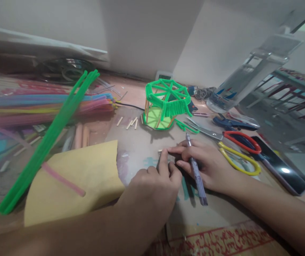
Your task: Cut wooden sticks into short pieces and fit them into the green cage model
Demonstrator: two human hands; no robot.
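My left hand (154, 183) reaches in low at the centre, its index finger pressed on the tip of a short pale wooden stick (160, 150); the other fingers are curled. In my right hand (208, 160) a pen (197, 174) is gripped at a slant, point end up and away from me. The right index fingertip meets the left one beside the stick. Just beyond both hands stands a green pipe-cleaner model (168, 101) with a spoked octagonal top, wooden posts and a yellow-green base. Several short stick pieces (132, 123) lie to its left.
Scissors (216, 135) with red and yellow handles lie at right, beside a phone (285, 169) and blue-handled pliers (232, 122). A clear bottle (237, 81) stands behind. Leftward are green pipe cleaners (48, 142), yellow card (80, 167) and coloured bundles (48, 106).
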